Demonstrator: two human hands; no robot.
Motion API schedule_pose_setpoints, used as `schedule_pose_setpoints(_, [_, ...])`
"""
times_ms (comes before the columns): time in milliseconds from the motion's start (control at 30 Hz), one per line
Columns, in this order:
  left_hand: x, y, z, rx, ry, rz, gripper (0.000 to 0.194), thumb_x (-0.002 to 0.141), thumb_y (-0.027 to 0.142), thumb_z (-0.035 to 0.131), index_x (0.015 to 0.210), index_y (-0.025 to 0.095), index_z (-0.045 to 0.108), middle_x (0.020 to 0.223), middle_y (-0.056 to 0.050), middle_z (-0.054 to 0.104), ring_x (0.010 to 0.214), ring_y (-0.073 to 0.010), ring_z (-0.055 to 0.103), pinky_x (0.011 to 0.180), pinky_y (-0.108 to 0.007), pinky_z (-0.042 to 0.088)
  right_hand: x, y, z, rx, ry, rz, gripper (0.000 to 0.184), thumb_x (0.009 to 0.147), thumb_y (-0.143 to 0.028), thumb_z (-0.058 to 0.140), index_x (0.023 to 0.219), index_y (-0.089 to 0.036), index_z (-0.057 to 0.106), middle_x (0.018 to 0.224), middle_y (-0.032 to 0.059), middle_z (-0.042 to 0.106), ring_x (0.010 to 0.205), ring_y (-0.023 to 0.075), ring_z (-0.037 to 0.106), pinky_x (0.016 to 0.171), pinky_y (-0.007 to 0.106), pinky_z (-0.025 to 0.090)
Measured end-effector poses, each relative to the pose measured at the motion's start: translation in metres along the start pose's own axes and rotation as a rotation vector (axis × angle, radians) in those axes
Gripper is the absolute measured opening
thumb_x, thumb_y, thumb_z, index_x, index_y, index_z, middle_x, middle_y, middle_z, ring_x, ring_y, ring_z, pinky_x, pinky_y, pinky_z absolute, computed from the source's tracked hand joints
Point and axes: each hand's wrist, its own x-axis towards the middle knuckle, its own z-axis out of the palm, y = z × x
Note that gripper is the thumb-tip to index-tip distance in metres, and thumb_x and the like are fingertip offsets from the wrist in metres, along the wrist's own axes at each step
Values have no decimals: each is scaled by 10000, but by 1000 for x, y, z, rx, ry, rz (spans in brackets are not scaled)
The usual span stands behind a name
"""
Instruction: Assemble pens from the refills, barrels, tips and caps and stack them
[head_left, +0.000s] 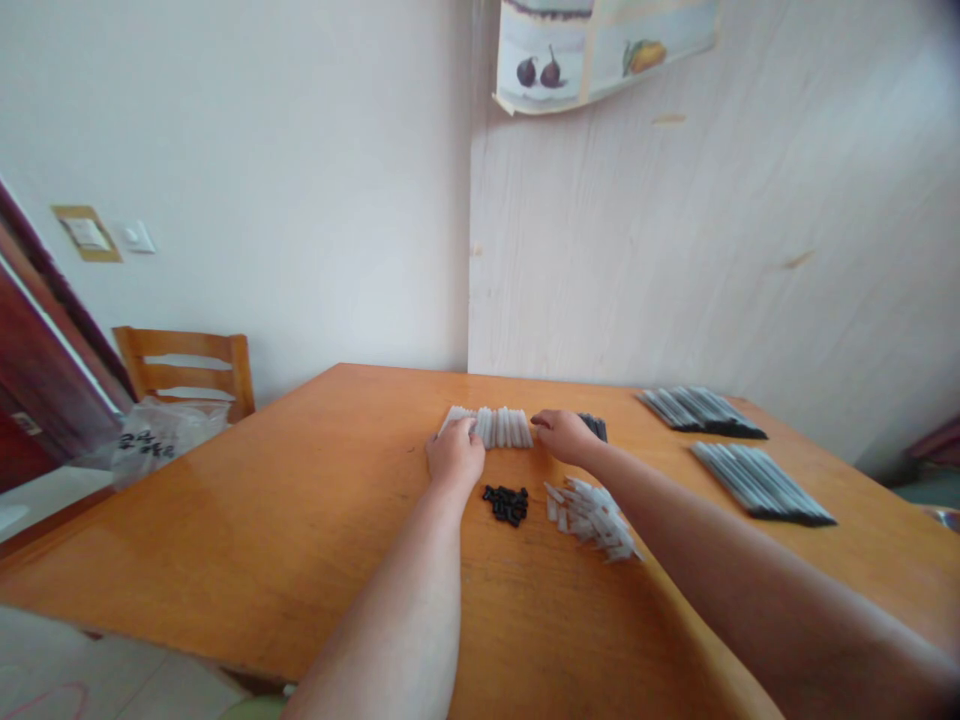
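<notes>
A row of whitish translucent tubes, perhaps pen barrels, lies side by side on the table. My left hand rests over the row's left end, its fingers partly hidden by the back of the hand. At the right end, my right hand has its bent fingers apart and close to the last tube; neither hand visibly grips anything. Dark slim pieces lie just beyond the right hand, partly covered by it. Nearer me are a small heap of black short parts and a loose pile of white pointed pieces.
Two flat bundles of grey tubes with black ends, the far bundle and the near bundle, lie on the right of the wooden table. A chair and a plastic bag are at the left. A wall stands behind.
</notes>
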Motion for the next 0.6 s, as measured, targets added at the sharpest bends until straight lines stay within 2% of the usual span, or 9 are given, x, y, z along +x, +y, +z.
schedule_pose_setpoints(167, [2,-3,3,-41,38,-45,349,872,191,456,1159,255,642,1215,-49,670,1114,-204,608,937,-322,431,5,8,4,-15,-2,101,310,807,-189,508,1001,-164,748,1038,107,734,988,224,652,802,255,456])
schedule_pose_setpoints(333, [2,-2,1,-45,68,-39,327,877,210,466,1149,254,644,1192,-51,675,1105,-217,605,929,-335,431,8,5,10,-17,-19,197,281,811,-294,536,911,-143,751,922,133,741,861,225,674,688,258,458])
schedule_pose_setpoints(467, [1,0,-1,0,74,-32,324,869,211,476,1136,252,656,1178,-62,675,1087,-226,602,919,-336,435,11,1,12,-20,-31,246,328,802,-385,560,880,-124,742,902,159,735,852,251,681,654,269,460])
schedule_pose_setpoints(600, [1,1,-2,9,88,-29,324,863,220,490,1136,260,660,1181,-59,671,1087,-233,594,922,-345,437,13,5,13,-26,-42,290,319,800,-357,560,888,-106,735,898,185,729,844,264,689,646,282,470])
